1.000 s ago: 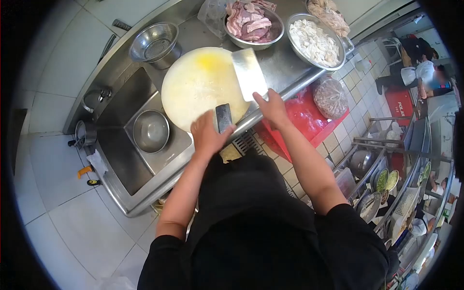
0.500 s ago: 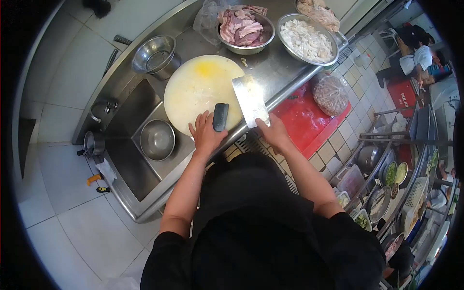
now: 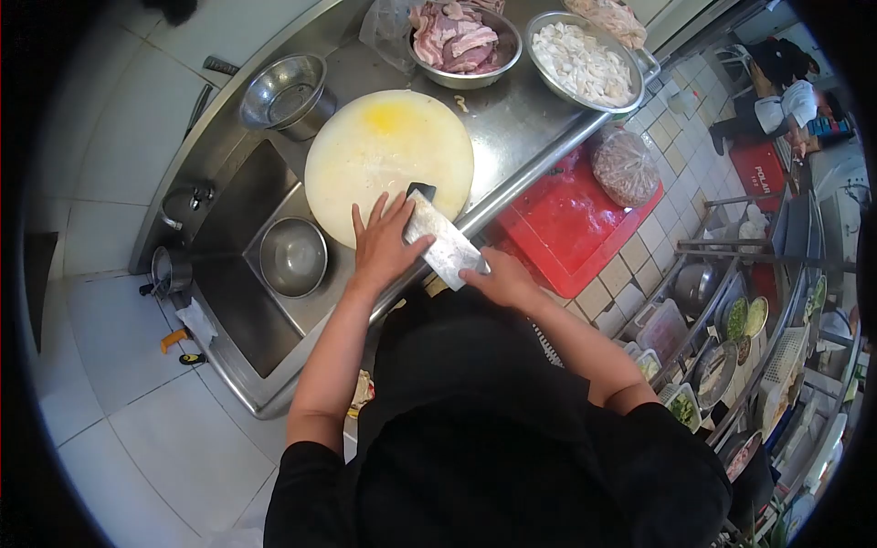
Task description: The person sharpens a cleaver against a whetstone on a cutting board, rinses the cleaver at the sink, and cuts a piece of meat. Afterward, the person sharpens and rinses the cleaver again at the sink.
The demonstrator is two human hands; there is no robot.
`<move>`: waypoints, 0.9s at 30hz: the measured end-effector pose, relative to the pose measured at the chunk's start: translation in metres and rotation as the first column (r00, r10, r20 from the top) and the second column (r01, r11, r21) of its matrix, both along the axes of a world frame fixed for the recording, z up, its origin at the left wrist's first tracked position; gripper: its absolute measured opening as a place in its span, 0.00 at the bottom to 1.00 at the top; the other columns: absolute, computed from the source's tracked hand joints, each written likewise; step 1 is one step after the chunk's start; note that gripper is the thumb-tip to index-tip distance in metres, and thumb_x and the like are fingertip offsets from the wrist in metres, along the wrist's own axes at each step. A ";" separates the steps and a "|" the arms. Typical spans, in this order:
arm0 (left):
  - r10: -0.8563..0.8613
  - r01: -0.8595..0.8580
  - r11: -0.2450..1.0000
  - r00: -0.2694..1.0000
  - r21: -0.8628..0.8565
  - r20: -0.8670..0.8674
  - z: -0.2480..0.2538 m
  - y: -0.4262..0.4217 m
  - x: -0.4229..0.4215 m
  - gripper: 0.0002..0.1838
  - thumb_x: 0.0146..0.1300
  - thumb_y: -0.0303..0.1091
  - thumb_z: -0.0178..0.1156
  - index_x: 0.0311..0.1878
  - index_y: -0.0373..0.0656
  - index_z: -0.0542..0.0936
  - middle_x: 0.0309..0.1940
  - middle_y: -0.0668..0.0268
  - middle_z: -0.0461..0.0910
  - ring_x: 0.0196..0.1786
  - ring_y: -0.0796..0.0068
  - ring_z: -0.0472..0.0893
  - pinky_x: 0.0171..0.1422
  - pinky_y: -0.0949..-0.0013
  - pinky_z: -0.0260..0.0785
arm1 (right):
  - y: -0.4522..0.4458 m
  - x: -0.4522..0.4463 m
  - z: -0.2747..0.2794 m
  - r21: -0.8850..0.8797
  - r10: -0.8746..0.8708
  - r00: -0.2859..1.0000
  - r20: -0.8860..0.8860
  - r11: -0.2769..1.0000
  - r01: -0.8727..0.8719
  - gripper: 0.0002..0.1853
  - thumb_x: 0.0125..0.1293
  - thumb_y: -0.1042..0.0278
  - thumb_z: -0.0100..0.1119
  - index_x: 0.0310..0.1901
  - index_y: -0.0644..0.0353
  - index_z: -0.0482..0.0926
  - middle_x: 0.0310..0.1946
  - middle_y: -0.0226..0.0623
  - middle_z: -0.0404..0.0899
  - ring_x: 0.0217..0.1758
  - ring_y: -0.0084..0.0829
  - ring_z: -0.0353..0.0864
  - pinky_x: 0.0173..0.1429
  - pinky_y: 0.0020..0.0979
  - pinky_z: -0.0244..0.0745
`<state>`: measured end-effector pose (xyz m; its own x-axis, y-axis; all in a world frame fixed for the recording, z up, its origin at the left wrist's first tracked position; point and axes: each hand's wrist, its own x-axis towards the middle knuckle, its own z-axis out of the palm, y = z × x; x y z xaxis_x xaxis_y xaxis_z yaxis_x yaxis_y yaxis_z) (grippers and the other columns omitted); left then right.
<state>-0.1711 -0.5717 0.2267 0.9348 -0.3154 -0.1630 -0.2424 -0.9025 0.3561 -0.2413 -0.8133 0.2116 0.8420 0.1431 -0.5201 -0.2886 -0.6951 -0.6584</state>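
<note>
A round white chopping board (image 3: 393, 137) with a yellow stain lies on the steel counter. Near its front edge is a dark rectangular block that looks like a sharpening stone (image 3: 421, 190), mostly covered by the broad blade of a cleaver (image 3: 443, 239). My right hand (image 3: 501, 278) is closed around the cleaver's handle end, just past the counter edge. Over the board's front edge, my left hand (image 3: 384, 245) has its fingers spread, with the thumb against the blade. Whether its fingertips touch the stone I cannot tell.
Bowls of raw meat (image 3: 470, 57) and white strips (image 3: 585, 68) stand at the back. Left are a steel pot (image 3: 311, 114) and a sink (image 3: 242, 219) with a steel bowl (image 3: 293, 258). Right, below, a red tray (image 3: 566, 242) bears a bag (image 3: 626, 166). People work beyond.
The cleaver has swung left and toward me, from beside the stone to over it. My left thumb has come onto the blade, and my right hand has dropped nearer my body.
</note>
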 end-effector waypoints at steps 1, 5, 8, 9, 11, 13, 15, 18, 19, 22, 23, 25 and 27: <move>-0.009 0.010 0.999 1.000 0.047 -0.027 -0.002 -0.001 -0.008 0.45 0.63 0.62 0.66 0.78 0.46 0.69 0.81 0.63 0.63 0.84 0.57 0.56 0.86 0.36 0.27 | 0.000 -0.004 0.003 0.000 0.026 1.000 -0.018 1.000 -0.026 0.29 0.66 0.42 0.68 0.54 0.61 0.82 0.50 0.58 0.85 0.57 0.57 0.83 0.61 0.50 0.77; -0.020 0.016 0.996 0.999 0.092 0.047 -0.019 0.006 0.006 0.48 0.62 0.66 0.65 0.78 0.45 0.68 0.82 0.64 0.62 0.85 0.58 0.54 0.85 0.34 0.25 | 0.002 0.016 0.012 -0.009 0.044 0.999 -0.004 0.999 -0.044 0.29 0.65 0.42 0.69 0.55 0.59 0.83 0.51 0.56 0.85 0.58 0.56 0.84 0.63 0.49 0.77; -0.022 0.009 0.981 0.998 0.192 0.066 -0.034 0.013 0.084 0.48 0.64 0.67 0.62 0.80 0.49 0.65 0.83 0.68 0.59 0.86 0.61 0.52 0.85 0.33 0.24 | 0.023 0.083 0.008 -0.129 -0.004 0.999 0.053 0.992 0.011 0.32 0.64 0.39 0.68 0.54 0.62 0.83 0.50 0.57 0.86 0.58 0.55 0.84 0.61 0.49 0.78; -0.004 -0.006 0.988 0.998 0.154 0.061 -0.039 0.016 0.114 0.48 0.65 0.67 0.61 0.81 0.49 0.63 0.84 0.68 0.58 0.87 0.63 0.50 0.85 0.34 0.25 | 0.030 0.108 -0.008 -0.146 0.020 0.993 0.120 0.989 -0.002 0.33 0.64 0.38 0.67 0.53 0.65 0.82 0.50 0.57 0.85 0.57 0.55 0.85 0.60 0.49 0.79; 0.007 -0.014 0.996 0.997 0.091 0.077 -0.020 0.018 0.149 0.45 0.68 0.64 0.61 0.80 0.47 0.65 0.83 0.63 0.60 0.85 0.60 0.54 0.86 0.36 0.29 | 0.040 0.133 0.005 -0.151 0.004 0.995 0.100 0.989 0.012 0.33 0.64 0.39 0.67 0.53 0.67 0.82 0.50 0.58 0.85 0.57 0.54 0.85 0.60 0.48 0.79; -0.037 0.033 0.999 0.990 -0.031 -0.134 -0.011 0.023 0.163 0.40 0.70 0.58 0.62 0.78 0.44 0.67 0.81 0.57 0.63 0.83 0.56 0.61 0.87 0.45 0.38 | 0.045 0.128 0.002 -0.127 -0.032 0.994 0.101 0.991 0.045 0.33 0.64 0.39 0.67 0.53 0.68 0.82 0.51 0.57 0.85 0.57 0.53 0.85 0.61 0.46 0.78; -0.024 -0.085 0.943 0.947 -0.322 -0.321 -0.042 0.045 0.178 0.35 0.71 0.49 0.62 0.77 0.42 0.69 0.78 0.52 0.67 0.79 0.53 0.67 0.85 0.55 0.50 | 0.029 0.099 -0.027 0.131 -0.271 0.954 0.131 0.958 0.254 0.36 0.64 0.40 0.68 0.58 0.70 0.81 0.50 0.57 0.86 0.57 0.50 0.86 0.62 0.43 0.78; -0.057 0.037 0.968 0.995 -0.247 -0.078 -0.066 0.060 0.161 0.37 0.62 0.37 0.68 0.75 0.43 0.72 0.74 0.51 0.71 0.76 0.53 0.70 0.82 0.57 0.58 | -0.001 0.064 -0.021 0.184 -0.413 0.910 0.040 0.898 0.400 0.23 0.73 0.54 0.65 0.55 0.68 0.80 0.39 0.41 0.87 0.33 0.26 0.82 0.36 0.32 0.77; -0.057 0.034 0.969 0.995 -0.243 -0.087 -0.061 0.056 0.150 0.37 0.62 0.37 0.68 0.75 0.43 0.72 0.74 0.51 0.71 0.76 0.53 0.70 0.82 0.57 0.58 | -0.011 0.051 -0.020 0.184 -0.413 0.910 0.031 0.897 0.401 0.23 0.73 0.54 0.65 0.55 0.68 0.80 0.39 0.41 0.87 0.33 0.26 0.82 0.36 0.32 0.77; -0.095 0.111 0.985 0.988 -0.129 0.126 -0.043 0.040 0.121 0.35 0.52 0.41 0.73 0.65 0.42 0.79 0.63 0.53 0.79 0.67 0.53 0.76 0.75 0.56 0.64 | -0.032 0.029 -0.005 0.349 -0.535 0.832 -0.146 0.759 0.549 0.21 0.74 0.55 0.64 0.55 0.67 0.81 0.34 0.37 0.85 0.23 0.20 0.76 0.26 0.28 0.71; -0.102 0.118 0.985 0.987 -0.127 0.127 -0.039 0.035 0.110 0.35 0.52 0.41 0.73 0.65 0.42 0.79 0.63 0.53 0.79 0.67 0.53 0.76 0.75 0.56 0.64 | -0.037 0.023 0.007 0.288 -0.530 0.834 -0.152 0.784 0.550 0.21 0.73 0.56 0.64 0.56 0.66 0.80 0.33 0.36 0.84 0.22 0.20 0.74 0.24 0.28 0.70; -0.007 0.006 0.999 0.999 -0.031 -0.036 -0.021 0.027 0.085 0.30 0.51 0.44 0.73 0.57 0.41 0.83 0.53 0.54 0.83 0.60 0.54 0.80 0.68 0.55 0.69 | -0.040 0.010 0.013 0.228 -0.522 0.838 -0.158 0.807 0.545 0.21 0.73 0.56 0.65 0.57 0.66 0.80 0.33 0.35 0.84 0.21 0.20 0.73 0.23 0.27 0.69; 0.105 -0.103 0.991 0.994 -0.081 0.020 -0.033 0.030 0.056 0.27 0.49 0.46 0.75 0.50 0.40 0.86 0.45 0.55 0.84 0.53 0.52 0.82 0.62 0.53 0.73 | -0.041 -0.003 0.004 0.265 -0.531 0.846 -0.045 0.810 0.522 0.22 0.72 0.58 0.68 0.57 0.68 0.81 0.44 0.42 0.88 0.47 0.30 0.86 0.53 0.37 0.79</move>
